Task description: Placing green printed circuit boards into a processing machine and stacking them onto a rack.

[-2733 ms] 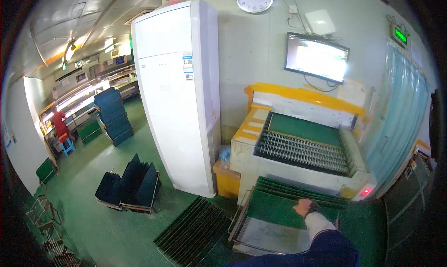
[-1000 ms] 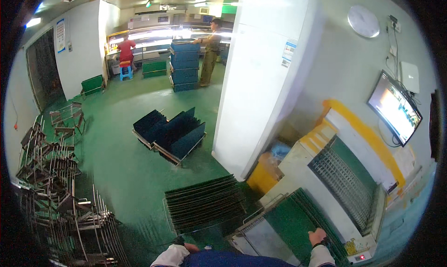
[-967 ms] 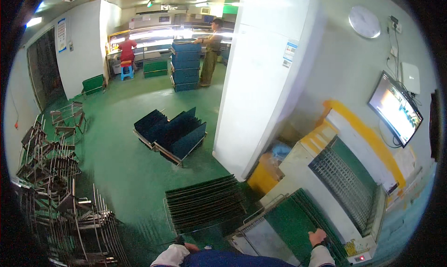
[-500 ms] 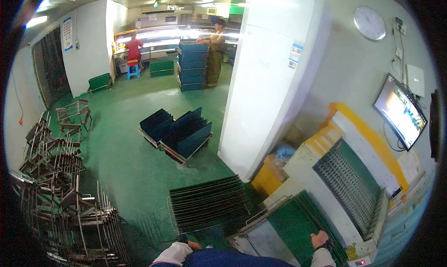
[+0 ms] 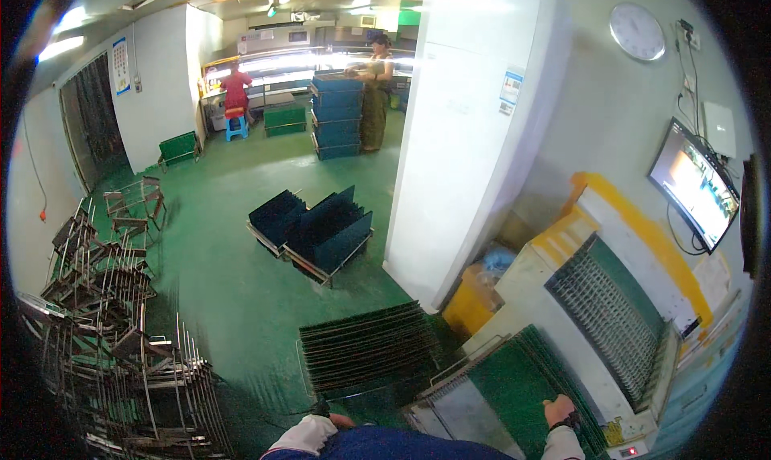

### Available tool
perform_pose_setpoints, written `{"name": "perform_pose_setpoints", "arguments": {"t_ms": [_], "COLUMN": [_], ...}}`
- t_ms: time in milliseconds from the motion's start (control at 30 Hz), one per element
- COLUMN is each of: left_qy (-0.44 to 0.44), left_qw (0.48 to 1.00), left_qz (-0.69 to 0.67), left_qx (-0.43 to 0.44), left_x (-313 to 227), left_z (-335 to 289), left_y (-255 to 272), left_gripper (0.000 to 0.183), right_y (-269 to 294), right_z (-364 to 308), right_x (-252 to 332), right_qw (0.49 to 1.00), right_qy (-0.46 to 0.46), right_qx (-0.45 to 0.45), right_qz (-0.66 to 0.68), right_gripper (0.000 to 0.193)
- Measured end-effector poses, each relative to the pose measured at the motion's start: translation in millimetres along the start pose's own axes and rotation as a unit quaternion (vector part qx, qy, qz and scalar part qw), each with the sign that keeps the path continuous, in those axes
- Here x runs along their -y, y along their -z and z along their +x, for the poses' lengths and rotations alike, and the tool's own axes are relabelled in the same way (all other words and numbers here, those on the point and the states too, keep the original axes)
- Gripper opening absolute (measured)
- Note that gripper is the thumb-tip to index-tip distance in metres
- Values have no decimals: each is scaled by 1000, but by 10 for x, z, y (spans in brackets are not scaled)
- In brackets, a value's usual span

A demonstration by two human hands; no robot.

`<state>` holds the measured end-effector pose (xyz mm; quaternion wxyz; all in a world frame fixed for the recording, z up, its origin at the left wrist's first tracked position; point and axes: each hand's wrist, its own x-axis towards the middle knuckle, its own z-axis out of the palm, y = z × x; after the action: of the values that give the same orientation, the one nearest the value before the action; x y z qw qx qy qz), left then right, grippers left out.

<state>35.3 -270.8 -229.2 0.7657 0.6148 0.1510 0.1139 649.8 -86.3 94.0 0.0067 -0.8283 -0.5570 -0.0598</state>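
My right hand (image 5: 560, 412) is closed at the near side of a rack of green boards (image 5: 514, 380), against the face of the front board. Its fingers are curled, and whatever may be in them is hidden. Beside that front board shows a pale grey flat surface (image 5: 466, 416) with a toothed edge. My left hand (image 5: 342, 421) is low at the frame's bottom, mostly covered by my white cuff and blue clothing, so its fingers do not show. It is nearest to a rack of several dark boards (image 5: 365, 348) standing on the floor.
Left, a tangle of metal racks (image 5: 120, 339) lines the wall. Blue boards in racks (image 5: 313, 227) stand mid-floor. A tall white cabinet (image 5: 458, 139), a yellow bin (image 5: 474, 299) and a slotted machine (image 5: 610, 323) flank my right. Two people work beyond, near stacked blue crates (image 5: 336, 119).
The whole view has shifted slightly, with the surroundings now a little farther right. Both of my hands keep about the same place by the racks.
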Motion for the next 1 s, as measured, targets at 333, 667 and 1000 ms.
{"name": "perform_pose_setpoints", "arguments": {"t_ms": [333,667,1000], "left_qy": [66,-148,-127], "left_qw": [997,973,984], "left_qz": [13,172,118], "left_qx": [-44,-34,-35], "left_x": [747,-207,-361], "left_z": [282,155,82], "left_y": [-15,-133,-265], "left_gripper": [39,49,33], "right_y": [-12,123,238], "right_z": [13,-86,-64], "right_x": [22,40,107], "right_qw": [1000,1000,997], "right_qy": [25,16,10], "right_qx": [10,8,73], "right_qz": [14,15,19], "right_gripper": [40,41,43]}}
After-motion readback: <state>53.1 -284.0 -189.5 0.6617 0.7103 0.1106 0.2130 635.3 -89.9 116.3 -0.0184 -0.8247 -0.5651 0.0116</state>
